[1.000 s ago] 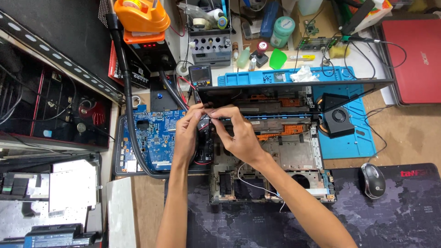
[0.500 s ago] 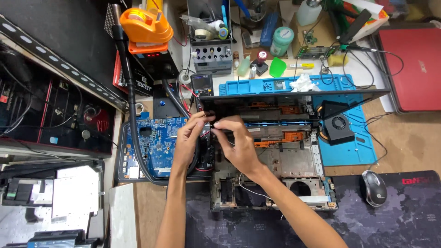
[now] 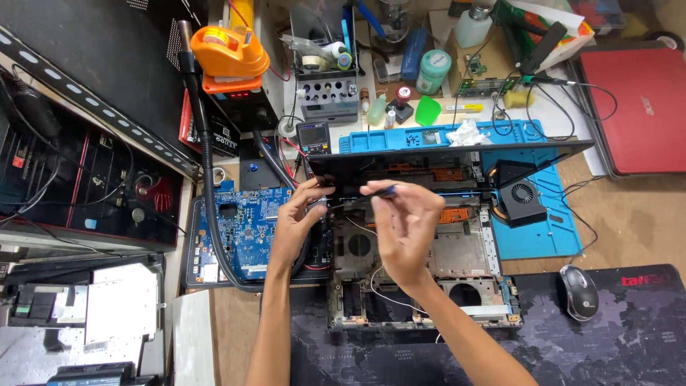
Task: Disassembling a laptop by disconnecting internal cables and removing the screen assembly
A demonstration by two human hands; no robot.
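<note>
At twelve o'clock from the hands, a blue mat (image 3: 543, 236) lies under an opened laptop shell (image 3: 457, 279) whose dark lid (image 3: 457, 159) stands up behind it. At two o'clock lies a closed red laptop (image 3: 632, 107). At nine o'clock a blue circuit board (image 3: 243, 229) rests flat in a dark tray, with a black hose (image 3: 207, 179) curving across it. At eleven o'clock an orange tape holder (image 3: 229, 53) sits on a black box showing a small red display. At three o'clock a black fan (image 3: 523, 196) lies on the mat, and at four o'clock a mouse (image 3: 577, 292) sits on a dark pad. At one o'clock a pale green round tub (image 3: 433, 70) stands upright beside a white bottle (image 3: 473, 27).

The left hand (image 3: 300, 221) pinches a small dark part at the shell's rear edge, fingers together. The right hand (image 3: 407, 218) has fingers closed on a thin blue tool (image 3: 382, 191), possibly tweezers, held over the shell just beside the left fingertips.
</note>
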